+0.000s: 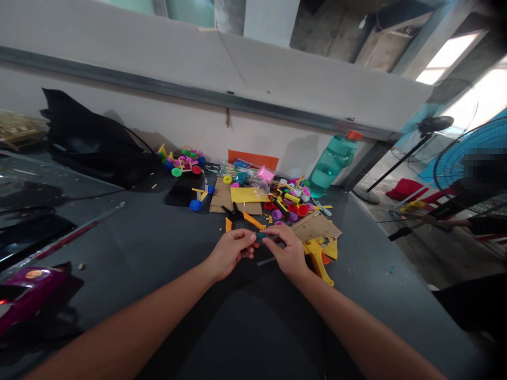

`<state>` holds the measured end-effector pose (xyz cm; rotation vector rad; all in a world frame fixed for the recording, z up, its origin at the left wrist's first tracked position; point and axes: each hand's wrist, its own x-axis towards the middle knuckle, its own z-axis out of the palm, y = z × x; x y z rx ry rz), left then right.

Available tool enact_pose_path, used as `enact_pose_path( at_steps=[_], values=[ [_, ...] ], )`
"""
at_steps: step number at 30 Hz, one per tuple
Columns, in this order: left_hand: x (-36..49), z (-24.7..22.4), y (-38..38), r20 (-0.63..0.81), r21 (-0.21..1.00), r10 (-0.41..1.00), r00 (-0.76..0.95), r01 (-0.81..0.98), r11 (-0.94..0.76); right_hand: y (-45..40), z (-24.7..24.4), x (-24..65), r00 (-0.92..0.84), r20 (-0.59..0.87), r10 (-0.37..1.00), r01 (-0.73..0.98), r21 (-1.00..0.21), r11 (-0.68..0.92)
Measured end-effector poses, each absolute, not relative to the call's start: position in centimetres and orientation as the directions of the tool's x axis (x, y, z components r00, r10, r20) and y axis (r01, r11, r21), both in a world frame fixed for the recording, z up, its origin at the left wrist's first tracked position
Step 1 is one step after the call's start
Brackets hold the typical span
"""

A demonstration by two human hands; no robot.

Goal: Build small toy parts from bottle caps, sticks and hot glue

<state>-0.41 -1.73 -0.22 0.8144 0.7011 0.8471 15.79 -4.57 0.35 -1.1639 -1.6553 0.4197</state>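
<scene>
My left hand (233,253) and my right hand (287,251) meet over the near middle of the table. Both are closed, with fingertips pinching a small dark teal piece (260,236) between them; fingers partly cover it, so its kind does not show. Just beyond lie pliers or cutters with orange handles (253,220) and a dark head. A yellow glue gun (317,256) rests beside my right hand, near its wrist. Under the hands a thin translucent stick (266,260) lies on or just above the dark tabletop (178,253).
Several coloured bottle caps (293,208) and cardboard pieces (317,226) are piled beyond my hands. A small wheeled assembly (201,198) sits left of them. A teal water bottle (330,163) stands by the wall. Further left are a black bag (91,142) and a purple device (34,290).
</scene>
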Motion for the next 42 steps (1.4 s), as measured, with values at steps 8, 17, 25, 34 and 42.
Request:
enact_pose_path(
  at_steps=[8, 17, 25, 34, 42],
  values=[
    [-0.41, -0.15, -1.94, -0.187, 0.864, 0.831, 0.523, -0.314, 0.393, -4.51, 0.47, 15.97, -0.070, 0.583, 0.809, 0.523, -0.669, 0.528],
    [-0.35, 0.25, -1.95, -0.213, 0.845, 0.834, 0.508, -0.332, 0.419, -4.49, 0.47, 15.83, -0.062, 0.588, 0.806, 0.540, -0.660, 0.523],
    [-0.27, 0.27, -1.86, -0.207, 0.848, 0.838, 0.504, -0.334, 0.410, -4.55, 0.44, 15.68, -0.119, 0.592, 0.797, 0.555, -0.626, 0.548],
    [-0.34, -0.23, -1.57, -0.199, 0.800, 0.859, 0.472, -0.428, 0.420, -4.86, 0.49, 15.83, -0.289, 0.545, 0.787, 0.552, -0.577, 0.602],
    [-0.30, -0.12, -1.59, -0.203, 0.807, 0.863, 0.463, -0.420, 0.415, -4.62, 0.19, 15.93, -0.272, 0.518, 0.811, 0.502, -0.643, 0.578]
  ],
)
